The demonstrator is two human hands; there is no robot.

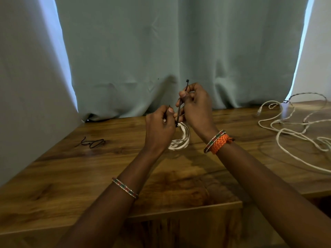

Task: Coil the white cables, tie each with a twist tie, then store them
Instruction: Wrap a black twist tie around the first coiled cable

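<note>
Holding a dark tie (180,109) upright above the wooden table (71,167), the right hand (195,108) is pinching its upper part between thumb and curled fingers, the headed end standing clear above the knuckles. The left hand (160,127) is pinching the lower tail with fingertips closed on it. A coiled white cable (180,140) is sitting beneath and between both hands; whether it is hanging from the tie or resting on the table cannot be told. More loose white cable (286,129) is lying uncoiled at the right, and spare ties (93,143) are lying well apart at the left. Risk assessment: the coil is appearing unsecured, so any slackening of either pinch is likely letting the loops spring open; uneven pulling is risking a tie slipping off the bundle.
</note>
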